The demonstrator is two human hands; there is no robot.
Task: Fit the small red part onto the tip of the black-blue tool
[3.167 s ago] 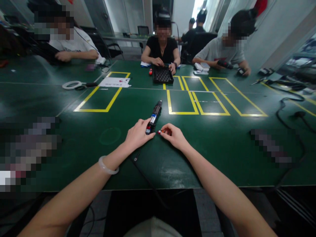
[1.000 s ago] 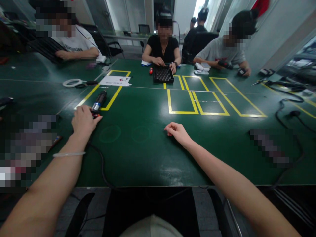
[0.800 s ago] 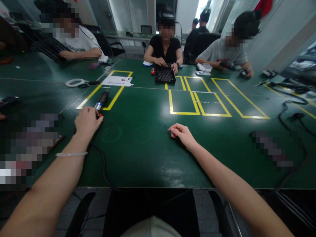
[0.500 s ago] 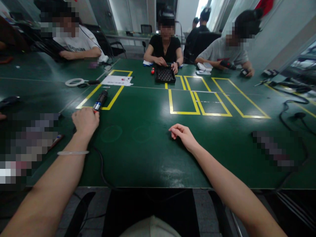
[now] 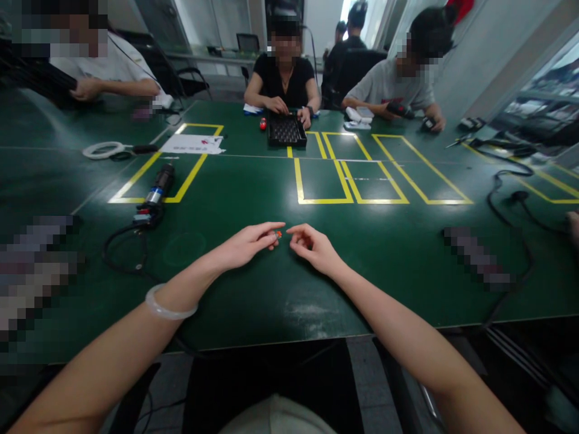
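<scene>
Partway, it seems: black-and-silver, blue-banded cylindrical tool [image 5: 156,193] lies set down on green desk [image 5: 253,313], your ten o'clock; small orange piece [image 5: 278,234], twelve o'clock, not yet put down. Your left hand [image 5: 246,247] pinches it; your right hand [image 5: 317,248], fingers half-curled, shows no load. Count: one tool, one piece, one rectangular black tray [image 5: 304,143].

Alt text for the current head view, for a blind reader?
The left hand, holding a small orange part, nearly meets the right hand over a green table. Left of them, a black tool lies across yellow tape; beyond, a co-worker's hands are at a black tray.
</scene>
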